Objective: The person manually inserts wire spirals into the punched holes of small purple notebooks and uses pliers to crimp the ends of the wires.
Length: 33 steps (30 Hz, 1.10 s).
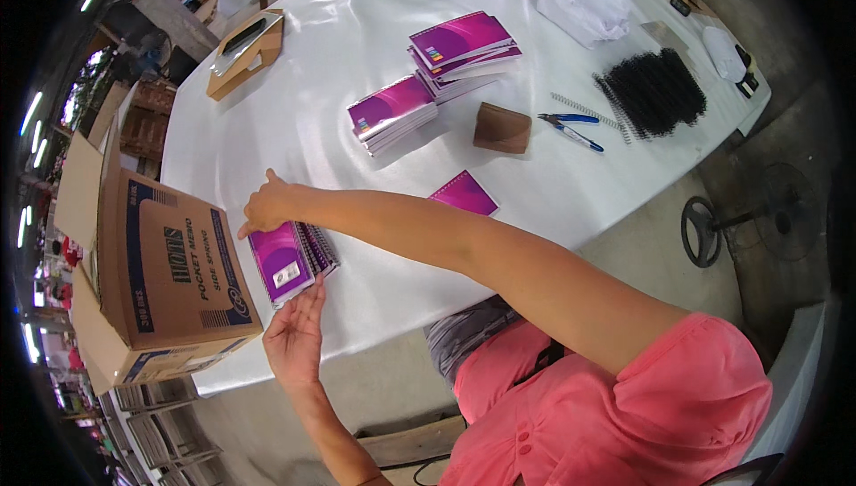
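Note:
A small stack of purple spiral notebooks [278,259] lies near the table's left front, beside a cardboard box. My right hand [269,206] reaches across from the right and grips the stack's far end, its thumb toward the box and one finger sticking out; some of its fingers are hidden. At the near end is my left hand [296,336], palm turned up and fingers stretched out, the fingertips touching the notebooks' edge. A single purple notebook [466,193] lies partly behind my right forearm.
The open cardboard box [183,263] stands at the left edge. Farther back are purple notebook stacks [392,111], [464,45] in a second pile, a brown block [502,128], blue-handled pliers [571,118], black spiral coils [655,92] and a white plastic bag [584,4].

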Motion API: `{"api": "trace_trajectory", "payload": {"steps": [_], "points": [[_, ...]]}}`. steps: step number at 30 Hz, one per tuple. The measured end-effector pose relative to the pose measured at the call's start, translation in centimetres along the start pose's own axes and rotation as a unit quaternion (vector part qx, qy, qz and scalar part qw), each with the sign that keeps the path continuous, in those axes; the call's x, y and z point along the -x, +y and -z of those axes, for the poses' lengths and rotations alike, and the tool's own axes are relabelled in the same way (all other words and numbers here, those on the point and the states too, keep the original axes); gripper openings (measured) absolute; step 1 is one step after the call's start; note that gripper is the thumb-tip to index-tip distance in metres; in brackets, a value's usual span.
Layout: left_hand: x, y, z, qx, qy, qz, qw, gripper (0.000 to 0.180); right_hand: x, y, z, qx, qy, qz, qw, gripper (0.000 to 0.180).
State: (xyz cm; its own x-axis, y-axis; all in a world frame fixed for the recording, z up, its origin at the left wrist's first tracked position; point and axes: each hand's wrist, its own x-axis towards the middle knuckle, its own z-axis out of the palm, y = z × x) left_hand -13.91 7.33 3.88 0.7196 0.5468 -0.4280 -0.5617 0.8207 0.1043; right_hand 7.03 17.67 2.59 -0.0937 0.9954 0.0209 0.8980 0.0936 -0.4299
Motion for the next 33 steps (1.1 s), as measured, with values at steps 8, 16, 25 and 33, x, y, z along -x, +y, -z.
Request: {"api": "trace_trajectory", "payload": {"steps": [8,16,25,33], "points": [[1.7,-2.1,-0.9,-0.037,0.038,0.017,0.998,0.055,3.7,-0.3,0.3,-0.029,0.126,0.027,0.991,0.068],[-1.7,3.4,-4.0,-0.634,0.016,-0.357,0.686,0.072,13.3,-0.2,-4.0,-0.420,0.326,-0.187,0.826,0.076],[-13.1,10.4,0.8,-0.528,0.017,0.010,0.849,0.063,6.0,-2.7,-7.1,-0.536,0.192,-0.236,0.787,0.100],[-10.9,11.4,-0.3,-0.685,0.135,-0.155,0.699,0.054,10.8,-1.5,-5.1,-0.389,0.102,-0.119,0.908,0.083]]}}
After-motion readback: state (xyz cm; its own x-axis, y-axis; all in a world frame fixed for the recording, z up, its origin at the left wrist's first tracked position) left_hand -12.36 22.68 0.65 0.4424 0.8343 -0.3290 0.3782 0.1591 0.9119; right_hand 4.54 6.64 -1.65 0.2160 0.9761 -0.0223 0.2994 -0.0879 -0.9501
